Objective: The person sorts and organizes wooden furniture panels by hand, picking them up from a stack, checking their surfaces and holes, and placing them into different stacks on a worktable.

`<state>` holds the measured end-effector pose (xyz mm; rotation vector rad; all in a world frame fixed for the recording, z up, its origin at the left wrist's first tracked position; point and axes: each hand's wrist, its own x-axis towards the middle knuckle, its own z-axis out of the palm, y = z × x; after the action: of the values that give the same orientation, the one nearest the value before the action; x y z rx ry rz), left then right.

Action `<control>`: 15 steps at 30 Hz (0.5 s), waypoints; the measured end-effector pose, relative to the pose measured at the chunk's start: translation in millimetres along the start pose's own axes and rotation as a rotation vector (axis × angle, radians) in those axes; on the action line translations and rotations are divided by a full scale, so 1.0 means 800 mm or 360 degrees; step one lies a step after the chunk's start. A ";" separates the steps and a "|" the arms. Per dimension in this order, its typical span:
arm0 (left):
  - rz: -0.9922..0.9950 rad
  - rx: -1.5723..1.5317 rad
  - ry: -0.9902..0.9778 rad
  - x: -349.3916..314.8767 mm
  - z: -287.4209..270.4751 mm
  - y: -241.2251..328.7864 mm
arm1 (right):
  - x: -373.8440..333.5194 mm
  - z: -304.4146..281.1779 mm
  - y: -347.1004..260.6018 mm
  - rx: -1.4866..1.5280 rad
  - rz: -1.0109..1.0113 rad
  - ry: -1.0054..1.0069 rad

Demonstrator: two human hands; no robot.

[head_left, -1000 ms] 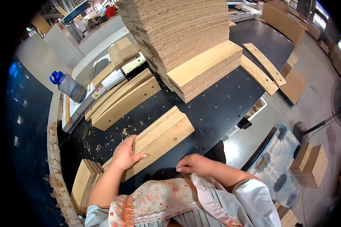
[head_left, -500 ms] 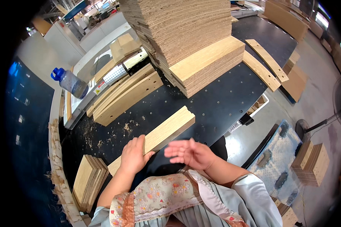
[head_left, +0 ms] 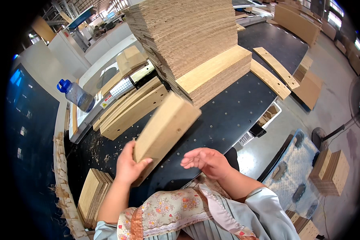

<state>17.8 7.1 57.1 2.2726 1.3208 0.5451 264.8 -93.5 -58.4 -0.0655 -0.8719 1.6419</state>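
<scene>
Now, block: my left hand (head_left: pixel 129 166) is clamped on the lower end of a thick stack of light wooden boards (head_left: pixel 164 134), lifted clear of the black counter (head_left: pixel 228 116).
Long axis: it runs from my left hand up and to the right, its far end toward the tall pile of boards (head_left: pixel 188 40).
Right hand: my right hand (head_left: pixel 206 160) is open, fingers spread, holding nothing, just right of the block's lower end.
Nearer hand: the left already holds it; the right is close beside.

The left hand (head_left: pixel 128 166) grips a tilted wooden board stack (head_left: pixel 164 132); the right hand (head_left: pixel 204 160) hovers open beside it.
</scene>
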 end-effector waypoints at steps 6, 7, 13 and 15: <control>0.0461 -0.1502 0.0501 0.014 0.012 0.000 | 0.060 0.023 0.028 -0.1718 -0.0326 0.0543; 0.0503 -0.1472 0.0631 0.015 0.026 -0.005 | 0.075 0.027 0.036 -0.1946 -0.0417 0.0478; 0.0487 -0.1532 0.0843 0.002 0.096 -0.028 | 0.102 -0.012 0.070 -0.2017 -0.0444 0.0442; 0.0463 -0.1475 0.0809 -0.003 0.105 -0.041 | 0.100 -0.007 0.070 -0.1938 -0.0480 0.0460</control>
<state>39.6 4.2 -30.8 1.5645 0.6604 1.5348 198.7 -22.1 -61.1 -0.9328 -1.4429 0.6109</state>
